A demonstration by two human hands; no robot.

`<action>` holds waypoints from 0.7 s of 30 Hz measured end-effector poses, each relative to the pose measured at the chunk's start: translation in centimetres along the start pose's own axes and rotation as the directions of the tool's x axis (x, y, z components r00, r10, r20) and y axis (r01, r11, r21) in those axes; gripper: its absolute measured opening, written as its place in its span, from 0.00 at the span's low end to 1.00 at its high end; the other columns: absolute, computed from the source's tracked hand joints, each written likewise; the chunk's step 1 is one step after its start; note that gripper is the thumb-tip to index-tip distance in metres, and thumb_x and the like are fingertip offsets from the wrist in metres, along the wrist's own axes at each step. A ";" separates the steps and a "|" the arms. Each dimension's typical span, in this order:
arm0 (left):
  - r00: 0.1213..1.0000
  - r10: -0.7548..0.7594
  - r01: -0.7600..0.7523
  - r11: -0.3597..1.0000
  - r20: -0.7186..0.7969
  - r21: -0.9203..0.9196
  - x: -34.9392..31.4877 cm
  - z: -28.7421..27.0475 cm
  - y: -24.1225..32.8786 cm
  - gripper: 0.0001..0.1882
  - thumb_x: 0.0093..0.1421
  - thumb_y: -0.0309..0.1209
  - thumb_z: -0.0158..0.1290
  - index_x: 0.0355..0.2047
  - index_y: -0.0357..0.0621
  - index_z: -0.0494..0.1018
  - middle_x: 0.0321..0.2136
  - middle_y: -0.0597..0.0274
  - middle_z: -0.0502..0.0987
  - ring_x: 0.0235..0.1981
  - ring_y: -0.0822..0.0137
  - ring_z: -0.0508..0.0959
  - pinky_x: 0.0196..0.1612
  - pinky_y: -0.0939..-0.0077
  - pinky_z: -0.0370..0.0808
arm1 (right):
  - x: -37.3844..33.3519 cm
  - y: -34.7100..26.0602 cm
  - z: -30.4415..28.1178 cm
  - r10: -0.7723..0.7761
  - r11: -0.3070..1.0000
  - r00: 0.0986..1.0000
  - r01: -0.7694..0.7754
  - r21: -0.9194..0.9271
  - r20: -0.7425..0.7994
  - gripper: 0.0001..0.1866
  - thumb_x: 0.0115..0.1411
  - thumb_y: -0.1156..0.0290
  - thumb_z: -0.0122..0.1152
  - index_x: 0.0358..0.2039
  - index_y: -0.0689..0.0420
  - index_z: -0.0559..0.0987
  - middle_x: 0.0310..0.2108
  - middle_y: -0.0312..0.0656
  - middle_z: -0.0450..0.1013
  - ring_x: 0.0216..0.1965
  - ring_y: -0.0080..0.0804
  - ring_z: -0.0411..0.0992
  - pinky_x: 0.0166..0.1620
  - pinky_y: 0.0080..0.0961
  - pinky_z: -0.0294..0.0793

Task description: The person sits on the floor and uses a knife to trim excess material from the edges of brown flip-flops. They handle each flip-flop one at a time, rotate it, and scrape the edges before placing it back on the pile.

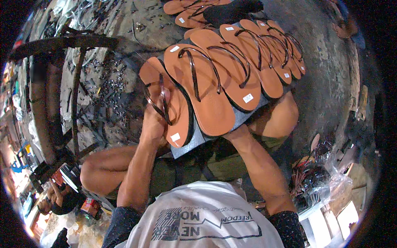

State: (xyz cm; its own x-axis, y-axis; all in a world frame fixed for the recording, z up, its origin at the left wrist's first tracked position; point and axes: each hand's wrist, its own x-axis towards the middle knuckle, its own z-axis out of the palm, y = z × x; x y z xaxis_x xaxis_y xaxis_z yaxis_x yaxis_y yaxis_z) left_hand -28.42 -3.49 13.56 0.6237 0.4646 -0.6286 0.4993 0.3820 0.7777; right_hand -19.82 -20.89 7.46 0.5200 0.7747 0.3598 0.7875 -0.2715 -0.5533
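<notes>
The end sandal (180,112), clasped in the left grip (154,120), is best steadied squarely; the right grip's (236,134) closure cannot be told

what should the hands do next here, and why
Probably have the left hand nudge the leftmost sandal snug against its neighbour: that hand is at its outer side, and it sits at the row's end, angled slightly differently. The right hand, at the near edge of the grey board, could steady things.
</notes>
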 end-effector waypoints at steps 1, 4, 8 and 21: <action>0.999 -0.049 0.048 0.996 -0.017 -0.074 -0.3 0.4 0.6 0.24 0.69 0.45 0.50 0.55 0.39 0.69 0.42 0.63 0.77 0.43 0.71 0.77 0.45 0.72 0.75 | 1.2 0.4 0.6 -0.001 1.000 1.000 0.001 -0.009 0.003 0.14 0.55 0.63 0.63 0.36 0.60 0.80 0.33 0.47 0.79 0.37 0.54 0.77 0.41 0.44 0.77; 0.997 -0.078 0.078 0.992 0.005 -0.097 -0.6 -0.2 1.1 0.25 0.70 0.45 0.50 0.57 0.39 0.66 0.47 0.63 0.76 0.48 0.70 0.76 0.53 0.71 0.74 | 5.0 1.2 2.2 0.017 0.998 1.000 -0.016 -0.053 0.015 0.16 0.57 0.60 0.62 0.37 0.60 0.79 0.32 0.46 0.79 0.35 0.53 0.77 0.39 0.44 0.78; 0.998 -0.008 0.011 0.999 0.070 -0.050 -0.8 -0.8 -0.4 0.26 0.71 0.48 0.46 0.57 0.38 0.67 0.49 0.65 0.75 0.50 0.73 0.74 0.54 0.73 0.72 | 9.7 2.3 1.7 0.143 0.967 0.989 -0.133 -0.218 0.030 0.18 0.60 0.55 0.61 0.38 0.60 0.78 0.30 0.45 0.79 0.32 0.52 0.77 0.36 0.43 0.78; 0.981 0.187 -0.162 0.933 0.046 -0.322 -11.7 -12.3 -1.3 0.29 0.71 0.50 0.42 0.61 0.39 0.65 0.51 0.62 0.74 0.51 0.71 0.74 0.55 0.71 0.71 | 11.3 -13.4 0.6 0.221 0.256 0.827 -0.561 0.787 0.518 0.24 0.61 0.52 0.67 0.46 0.59 0.76 0.28 0.32 0.72 0.29 0.16 0.66 0.33 0.19 0.70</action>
State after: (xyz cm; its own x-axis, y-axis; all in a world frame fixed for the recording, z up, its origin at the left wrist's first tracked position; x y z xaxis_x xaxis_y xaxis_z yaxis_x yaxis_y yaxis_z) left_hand -43.78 0.41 19.88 0.7331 0.4903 -0.4714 0.1708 0.5382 0.8253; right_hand -24.68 -8.20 18.47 0.4325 0.8760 -0.2137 -0.3507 -0.0549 -0.9349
